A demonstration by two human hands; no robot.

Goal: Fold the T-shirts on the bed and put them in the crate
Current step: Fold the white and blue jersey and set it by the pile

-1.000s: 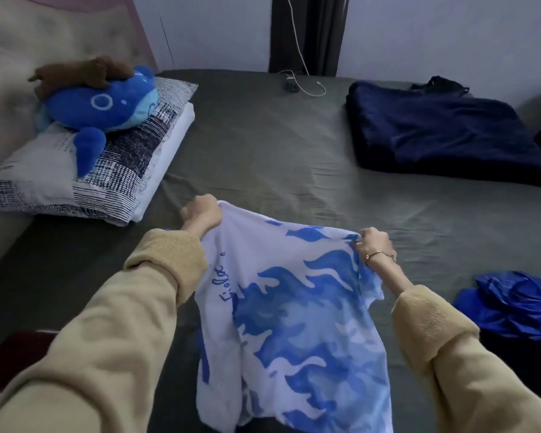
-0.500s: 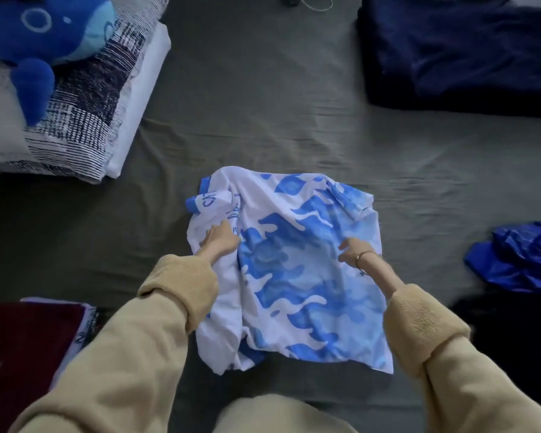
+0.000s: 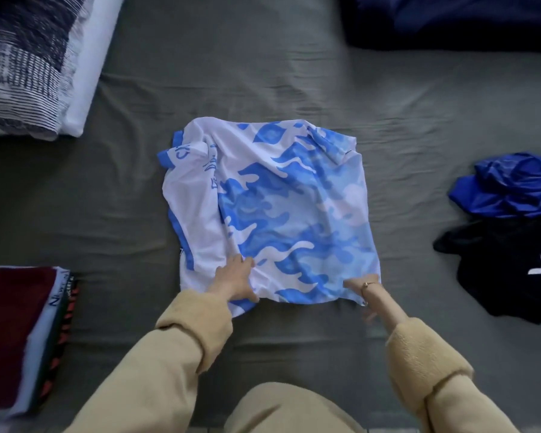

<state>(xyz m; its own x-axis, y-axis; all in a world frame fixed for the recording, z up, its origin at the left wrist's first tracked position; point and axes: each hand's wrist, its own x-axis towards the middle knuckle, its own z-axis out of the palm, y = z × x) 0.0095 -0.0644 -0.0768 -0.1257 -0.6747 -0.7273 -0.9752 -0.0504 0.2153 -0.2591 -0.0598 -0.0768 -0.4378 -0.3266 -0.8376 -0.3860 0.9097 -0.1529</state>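
A white T-shirt with a blue flame print (image 3: 281,207) lies spread and a little rumpled on the grey bed sheet (image 3: 294,79). My left hand (image 3: 235,281) rests on its near hem with the fingers stretched forward over the fabric. My right hand (image 3: 364,289) pinches the near right corner, its fingers mostly hidden under the cloth. A crumpled blue T-shirt (image 3: 512,185) and a black T-shirt with white print (image 3: 509,270) lie unfolded at the right. A stack of folded shirts (image 3: 22,335), maroon on top, sits at the near left. No crate is in sight.
Two stacked pillows (image 3: 35,60) lie at the far left. A folded navy blanket (image 3: 450,20) fills the far right corner. My tan-clad knee (image 3: 288,410) is at the bed's near edge.
The shirt, held up by its far edge a second ago, now lies on the bed. Both hands have slid back from its middle to its near edge. The view has tilted down.
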